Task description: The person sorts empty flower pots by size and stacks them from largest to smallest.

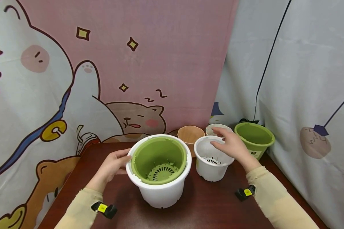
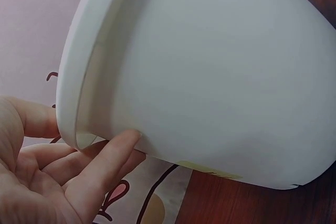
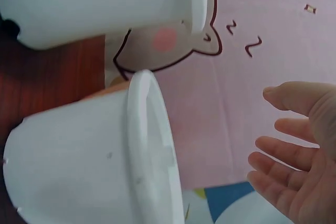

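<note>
A large white flower pot (image 1: 163, 195) stands on the table with a green flower pot (image 1: 152, 152) nested in it; slots show in the green bottom. At its left rim my left hand (image 1: 116, 165) pinches the white pot, thumb on the rim and fingers against the wall below, as the left wrist view also shows (image 2: 79, 171). A smaller white flower pot (image 1: 212, 173) with a slotted bottom stands to the right. Above its far right rim hovers my right hand (image 1: 232, 144), fingers spread and holding nothing. The right wrist view shows that hand (image 3: 299, 161) apart from the pot rim.
Behind the small white pot are an orange pot (image 1: 190, 135) and another whitish pot (image 1: 210, 130), partly hidden. A second green pot (image 1: 255, 135) stands at the back right. Printed cloth (image 1: 175, 63) hangs behind the dark red table (image 1: 212, 206).
</note>
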Demonstrator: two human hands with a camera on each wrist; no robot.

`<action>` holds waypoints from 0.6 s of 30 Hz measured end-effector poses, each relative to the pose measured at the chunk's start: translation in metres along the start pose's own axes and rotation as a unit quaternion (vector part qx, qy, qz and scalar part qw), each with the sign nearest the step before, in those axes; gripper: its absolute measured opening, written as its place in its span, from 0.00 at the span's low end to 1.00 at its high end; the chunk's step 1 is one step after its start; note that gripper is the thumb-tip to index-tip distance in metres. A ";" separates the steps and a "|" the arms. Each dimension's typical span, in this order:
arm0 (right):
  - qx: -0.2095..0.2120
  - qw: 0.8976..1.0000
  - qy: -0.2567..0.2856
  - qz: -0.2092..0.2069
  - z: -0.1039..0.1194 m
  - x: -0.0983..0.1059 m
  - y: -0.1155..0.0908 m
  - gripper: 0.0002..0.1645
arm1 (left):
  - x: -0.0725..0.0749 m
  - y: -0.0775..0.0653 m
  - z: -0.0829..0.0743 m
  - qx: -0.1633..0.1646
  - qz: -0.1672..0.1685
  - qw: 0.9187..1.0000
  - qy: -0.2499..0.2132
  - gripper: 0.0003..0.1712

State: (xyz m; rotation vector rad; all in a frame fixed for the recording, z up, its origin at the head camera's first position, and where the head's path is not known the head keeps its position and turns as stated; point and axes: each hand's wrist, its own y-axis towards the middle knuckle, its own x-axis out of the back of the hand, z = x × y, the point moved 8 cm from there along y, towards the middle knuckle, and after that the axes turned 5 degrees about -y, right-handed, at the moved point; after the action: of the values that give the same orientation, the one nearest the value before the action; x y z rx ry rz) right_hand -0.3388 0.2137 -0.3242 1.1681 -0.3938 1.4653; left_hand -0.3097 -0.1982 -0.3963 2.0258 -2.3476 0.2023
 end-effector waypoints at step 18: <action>-0.079 0.995 -0.052 0.031 -0.062 0.002 -0.016 0.37 | 0.000 0.001 0.002 0.002 -0.008 1.000 -0.011 0.28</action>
State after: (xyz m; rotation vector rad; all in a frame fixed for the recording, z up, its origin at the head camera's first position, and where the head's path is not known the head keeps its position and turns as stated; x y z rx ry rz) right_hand -0.3510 0.2682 -0.3564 1.1154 -0.6106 1.4031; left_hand -0.3109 -0.1982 -0.3985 2.0599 -2.3452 0.1855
